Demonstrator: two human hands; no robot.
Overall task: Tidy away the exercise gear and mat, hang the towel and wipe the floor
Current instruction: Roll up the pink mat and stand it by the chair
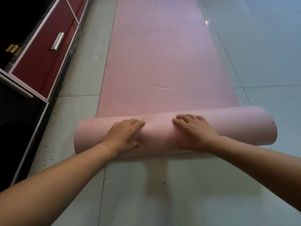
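A pink ribbed exercise mat (156, 54) lies flat on the tiled floor and stretches away from me. Its near end is curled into a loose roll (228, 124) lying across the floor in front of me. My left hand (125, 134) rests on top of the roll left of its middle, fingers spread over the curve and thumb on the near side. My right hand (193, 131) presses on the roll a little to the right, fingers pointing forward and thumb low on the near face. Both hands lie flat on the mat.
A low cabinet (44, 57) with dark red drawer fronts, white trim and a metal handle (57, 41) runs along the left wall. Pale glossy floor tiles (268, 46) lie to the right of the mat and in front of me, with small dark specks near the cabinet.
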